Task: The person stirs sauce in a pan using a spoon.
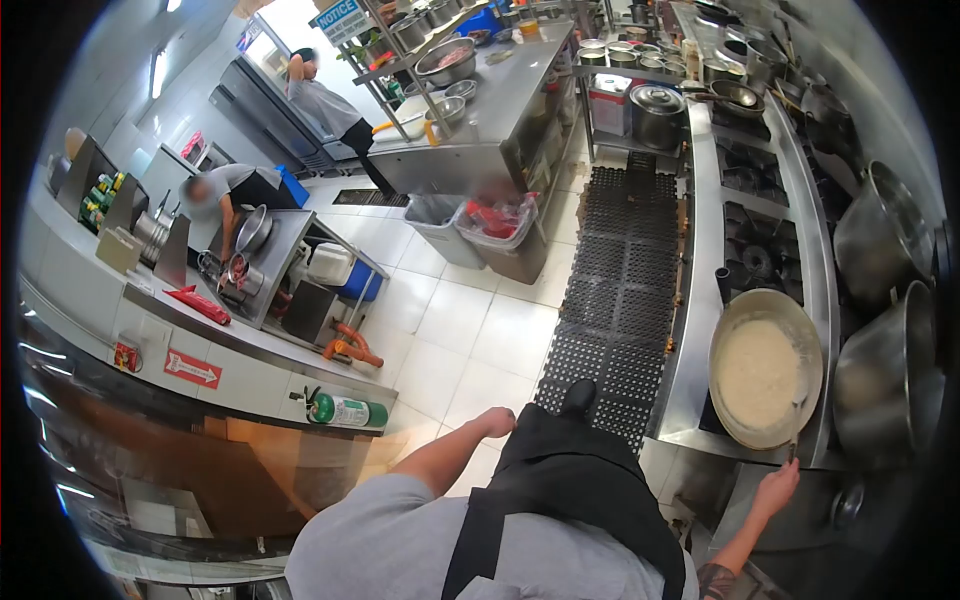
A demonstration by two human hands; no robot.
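Note:
My right hand (776, 487) is closed around the handle of a metal spoon or ladle (799, 406), whose head is in a wide pan (716, 385). A pale, creamy sauce (757, 372) covers the pan's bottom. The pan sits at the near end of the stove (686, 350). At my left side, my left hand (494, 423) hangs with its fingers curled, over the tiled floor beside my black apron, touching nothing I can see.
Large metal pots (880, 235) line the stove's right side. A perforated black mat (625, 270) runs along the floor. Bins (500, 235) stand by the prep table (500, 95). One person (235, 190) bends over a counter; another (325, 95) stands behind.

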